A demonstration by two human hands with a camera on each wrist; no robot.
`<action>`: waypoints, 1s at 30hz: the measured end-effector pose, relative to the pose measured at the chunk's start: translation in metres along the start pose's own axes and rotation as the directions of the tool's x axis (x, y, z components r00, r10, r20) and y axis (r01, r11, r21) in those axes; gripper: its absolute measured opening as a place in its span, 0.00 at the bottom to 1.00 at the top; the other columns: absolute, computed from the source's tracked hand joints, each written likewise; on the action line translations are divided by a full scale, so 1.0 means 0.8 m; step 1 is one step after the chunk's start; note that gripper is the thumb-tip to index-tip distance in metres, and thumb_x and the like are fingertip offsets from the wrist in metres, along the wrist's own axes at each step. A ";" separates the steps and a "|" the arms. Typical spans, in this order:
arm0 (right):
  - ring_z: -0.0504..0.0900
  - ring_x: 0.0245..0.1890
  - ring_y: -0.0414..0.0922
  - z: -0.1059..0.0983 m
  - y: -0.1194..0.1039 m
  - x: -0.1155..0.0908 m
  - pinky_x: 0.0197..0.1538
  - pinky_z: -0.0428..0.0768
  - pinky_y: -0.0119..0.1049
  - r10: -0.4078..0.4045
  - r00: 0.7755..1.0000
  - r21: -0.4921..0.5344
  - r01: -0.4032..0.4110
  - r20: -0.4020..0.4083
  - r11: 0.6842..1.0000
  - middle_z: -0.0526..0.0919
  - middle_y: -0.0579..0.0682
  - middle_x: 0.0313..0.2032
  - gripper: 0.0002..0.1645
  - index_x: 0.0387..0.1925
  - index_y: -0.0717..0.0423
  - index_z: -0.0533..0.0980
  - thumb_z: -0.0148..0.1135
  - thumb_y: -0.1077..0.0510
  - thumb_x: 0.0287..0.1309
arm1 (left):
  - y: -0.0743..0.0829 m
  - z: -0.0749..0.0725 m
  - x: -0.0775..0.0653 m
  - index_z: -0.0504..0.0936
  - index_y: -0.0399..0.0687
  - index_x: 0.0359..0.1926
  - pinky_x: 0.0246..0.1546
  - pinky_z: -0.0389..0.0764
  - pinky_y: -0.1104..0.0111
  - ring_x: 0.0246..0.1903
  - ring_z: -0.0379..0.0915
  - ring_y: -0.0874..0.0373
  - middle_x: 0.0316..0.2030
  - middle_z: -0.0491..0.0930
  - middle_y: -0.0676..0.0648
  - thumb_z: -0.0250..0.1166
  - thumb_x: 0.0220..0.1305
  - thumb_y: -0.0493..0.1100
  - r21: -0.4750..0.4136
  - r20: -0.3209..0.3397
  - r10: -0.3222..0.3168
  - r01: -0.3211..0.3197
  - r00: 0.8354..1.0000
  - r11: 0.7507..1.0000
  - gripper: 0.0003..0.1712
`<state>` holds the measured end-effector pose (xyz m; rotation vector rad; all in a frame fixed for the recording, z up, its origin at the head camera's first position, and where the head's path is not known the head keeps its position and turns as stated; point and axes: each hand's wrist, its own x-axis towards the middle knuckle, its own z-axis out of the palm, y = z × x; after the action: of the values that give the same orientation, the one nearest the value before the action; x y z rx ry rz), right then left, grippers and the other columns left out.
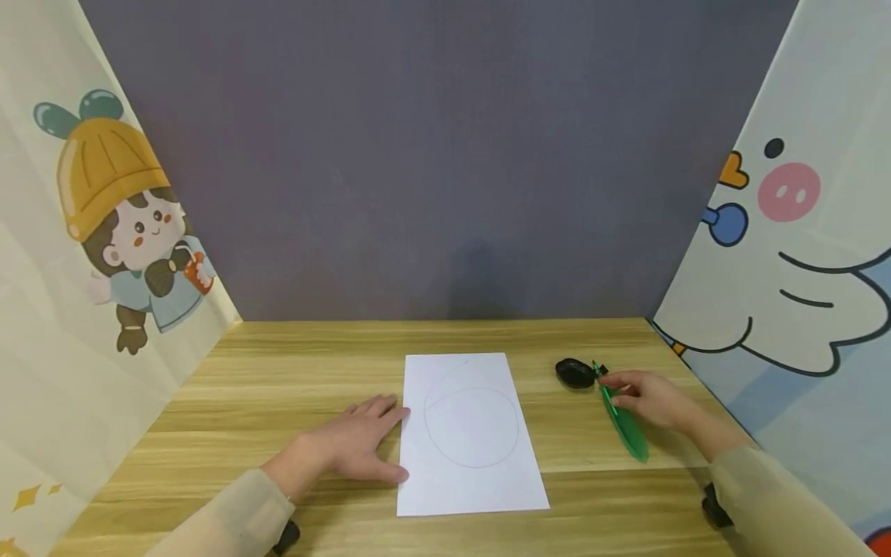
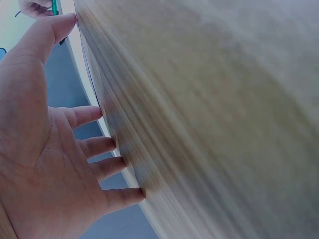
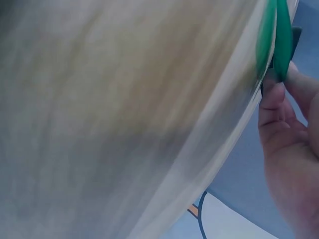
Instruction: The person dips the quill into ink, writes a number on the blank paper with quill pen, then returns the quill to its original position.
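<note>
A white sheet of paper (image 1: 472, 487) lies on the wooden table, with a rough circle drawn on it in thin line. My left hand (image 1: 358, 441) rests spread at the paper's left edge, thumb and fingertips touching down; the left wrist view shows its palm and straight fingers. Off to the paper's right, my right hand (image 1: 650, 398) pinches a slim green pen-like stick (image 1: 607, 394) between thumb and fingers. A green leaf-shaped piece (image 1: 632, 437) lies along it, partly covered. Just left of the fingertips is a glossy black oval object (image 1: 575, 374).
The wood-grain table (image 1: 313, 348) ends at a dark grey back panel (image 1: 445, 170). Printed cartoon sheets stand on both sides, the right sheet (image 1: 786, 309) close to my right forearm. A black band piece shows under each sleeve.
</note>
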<state>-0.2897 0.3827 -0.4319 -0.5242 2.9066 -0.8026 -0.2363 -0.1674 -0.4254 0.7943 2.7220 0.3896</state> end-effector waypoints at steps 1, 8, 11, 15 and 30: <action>0.91 0.49 0.53 0.001 0.000 0.000 0.46 0.88 0.37 0.001 1.000 0.002 -0.001 -0.003 1.000 0.88 0.67 0.58 0.25 0.67 0.67 0.81 0.69 0.61 0.74 | 0.000 0.000 0.000 0.61 0.48 0.86 0.83 0.58 0.32 0.86 0.49 0.33 0.87 0.53 0.35 0.72 0.61 0.74 0.001 0.001 0.000 0.000 1.000 1.000 0.63; 0.90 0.50 0.56 0.001 0.000 -0.001 0.48 0.90 0.45 0.009 1.000 0.007 -0.009 -0.009 1.000 0.87 0.67 0.58 0.25 0.67 0.66 0.80 0.69 0.61 0.74 | -0.001 -0.001 -0.001 0.61 0.48 0.86 0.83 0.57 0.32 0.87 0.48 0.33 0.87 0.53 0.35 0.73 0.61 0.74 0.002 0.000 -0.003 0.003 1.000 1.000 0.64; 0.90 0.49 0.54 0.001 0.001 -0.002 0.46 0.88 0.40 0.004 1.000 0.011 -0.004 -0.008 1.000 0.88 0.66 0.57 0.25 0.67 0.66 0.80 0.69 0.61 0.74 | 0.000 -0.001 0.000 0.61 0.47 0.86 0.83 0.58 0.32 0.86 0.49 0.33 0.87 0.54 0.34 0.73 0.61 0.74 0.002 0.001 -0.006 0.006 1.000 1.000 0.64; 0.89 0.47 0.52 0.002 0.003 -0.004 0.42 0.86 0.35 -0.006 1.000 0.004 0.007 -0.026 1.000 0.85 0.68 0.59 0.24 0.66 0.65 0.81 0.70 0.60 0.74 | 0.001 -0.001 0.003 0.62 0.49 0.86 0.82 0.59 0.31 0.86 0.51 0.34 0.86 0.55 0.35 0.73 0.60 0.75 0.019 -0.003 -0.020 0.020 1.000 1.000 0.64; 0.77 0.39 0.42 0.027 -0.084 -0.014 0.35 0.80 0.36 -0.123 0.984 -0.118 0.108 -0.130 0.987 0.79 0.50 0.50 0.21 0.65 0.53 0.82 0.69 0.55 0.75 | 0.009 -0.003 0.011 0.68 0.53 0.83 0.77 0.60 0.25 0.83 0.59 0.36 0.83 0.64 0.41 0.64 0.67 0.80 0.048 -0.057 -0.076 0.079 0.995 0.996 0.55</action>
<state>-0.2550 0.3224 -0.4160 -0.6806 3.0854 -0.7210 -0.2406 -0.1568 -0.4223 0.6980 2.8139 0.3326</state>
